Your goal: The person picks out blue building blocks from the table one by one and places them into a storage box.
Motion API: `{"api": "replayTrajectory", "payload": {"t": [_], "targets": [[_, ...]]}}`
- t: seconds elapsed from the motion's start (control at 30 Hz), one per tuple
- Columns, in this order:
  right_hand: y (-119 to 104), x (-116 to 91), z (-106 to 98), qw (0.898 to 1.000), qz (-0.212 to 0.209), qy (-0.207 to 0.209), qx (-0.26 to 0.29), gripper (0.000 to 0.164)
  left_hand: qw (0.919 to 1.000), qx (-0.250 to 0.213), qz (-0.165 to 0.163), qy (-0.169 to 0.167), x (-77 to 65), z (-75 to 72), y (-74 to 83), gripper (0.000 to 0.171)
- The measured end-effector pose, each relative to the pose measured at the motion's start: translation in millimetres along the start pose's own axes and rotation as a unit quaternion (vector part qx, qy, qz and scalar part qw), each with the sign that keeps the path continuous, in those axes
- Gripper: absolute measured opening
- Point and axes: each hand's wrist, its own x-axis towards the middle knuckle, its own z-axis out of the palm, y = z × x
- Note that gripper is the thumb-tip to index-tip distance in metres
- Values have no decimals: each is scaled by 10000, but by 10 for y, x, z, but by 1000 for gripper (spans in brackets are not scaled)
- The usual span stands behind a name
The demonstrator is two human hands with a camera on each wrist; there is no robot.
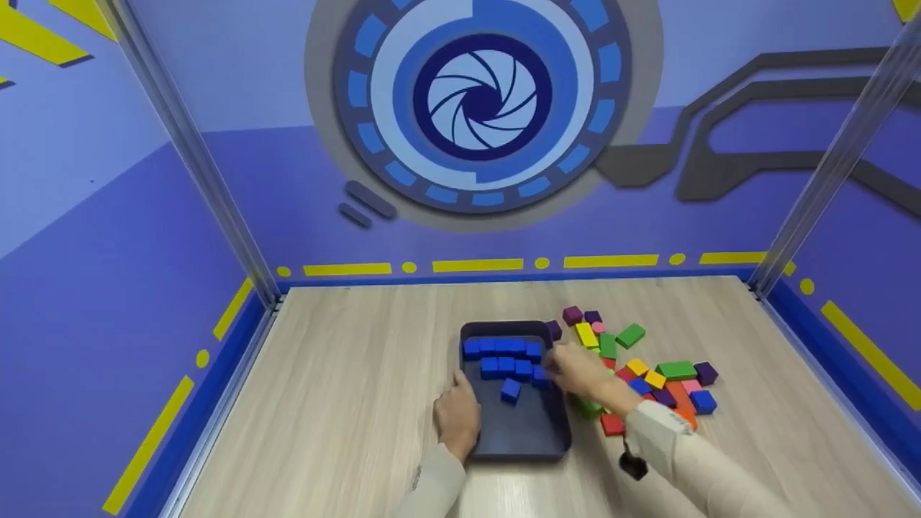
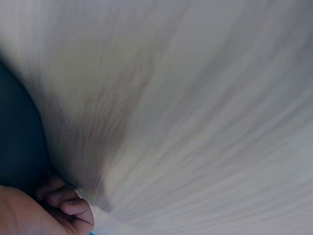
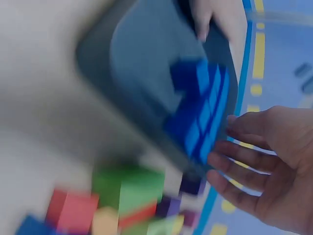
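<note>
A dark grey tray (image 1: 518, 435) stands on the wooden table with blue cubes (image 1: 496, 350) lined up in two rows near its far end. One more blue cube (image 1: 510, 391) sits apart, turned at an angle, just nearer than the rows. My left hand (image 1: 457, 416) holds the tray's left wall, its fingers curled in the left wrist view. Over the right rim is my right hand (image 1: 578, 369), close to the end cube of the nearer row. In the right wrist view the fingers of that right hand (image 3: 264, 166) are loosely bent with nothing visible between them.
Right of the tray lies a loose scatter of coloured blocks, among them a green block (image 1: 631, 334), a red block (image 1: 612, 424) and a blue cube (image 1: 703, 401). Bare table (image 1: 345, 381) stretches to the left. Printed panels (image 1: 252, 180) enclose the back and sides.
</note>
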Motion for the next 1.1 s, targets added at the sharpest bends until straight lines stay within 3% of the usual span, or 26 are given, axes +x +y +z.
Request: {"api": "replayTrajectory", "payload": {"t": [0.13, 0.23, 0.4, 0.5, 0.83, 1.1], "targets": [[251, -189, -214, 9922, 916, -842, -27, 4, 10000, 39, -25, 65, 16, 1, -36, 61], [397, -329, -306, 9817, 1322, -1368, -79, 4, 9999, 60, -50, 118, 35, 6, -67, 56], [516, -539, -346, 9652, 1812, -1880, 111, 23, 9999, -78, -81, 118, 66, 24, -93, 53], [555, -623, -316, 9648, 1899, -1818, 91, 28, 9998, -193, -67, 36, 59, 51, -88, 52], [672, -751, -166, 9863, 1334, -965, 53, 21, 9996, -264, -24, -112, -10, 42, -25, 53], [641, -771, -98, 9886, 1268, -795, 188, 22, 9987, -406, -116, -296, -8, 3, -16, 61]]}}
